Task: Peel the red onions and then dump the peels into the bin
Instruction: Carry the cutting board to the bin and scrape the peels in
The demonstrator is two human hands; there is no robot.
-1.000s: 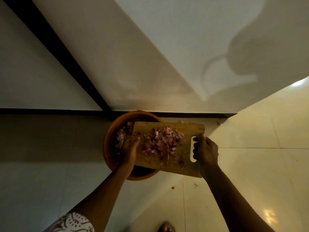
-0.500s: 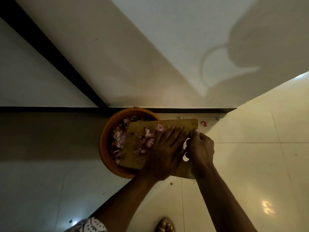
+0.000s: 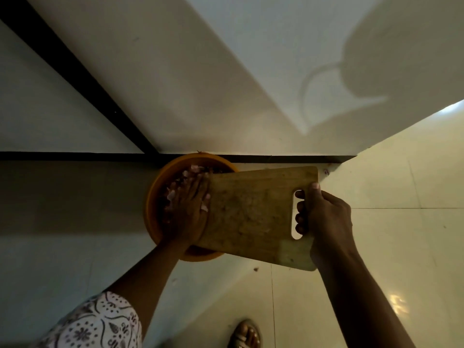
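Note:
An orange bin (image 3: 152, 197) stands on the floor against the wall, with pink onion peels (image 3: 194, 169) inside it. A wooden cutting board (image 3: 251, 212) is held tilted over the bin's right half, its surface almost bare. My right hand (image 3: 324, 217) grips the board by its slot handle, fingers through the slot. My left hand (image 3: 188, 209) lies flat with straight fingers at the board's left edge, over the bin, with a few peel bits stuck to it.
The bin sits in a corner where two white walls with a black skirting (image 3: 75, 156) meet. Cream floor tiles (image 3: 401, 247) spread to the right. A few peel scraps (image 3: 256, 269) lie on the floor. A sandalled foot (image 3: 247, 334) shows at the bottom.
My left hand has swept leftward across the board to its left edge, and the peels have gone off the board into the bin. The board now looks almost bare.

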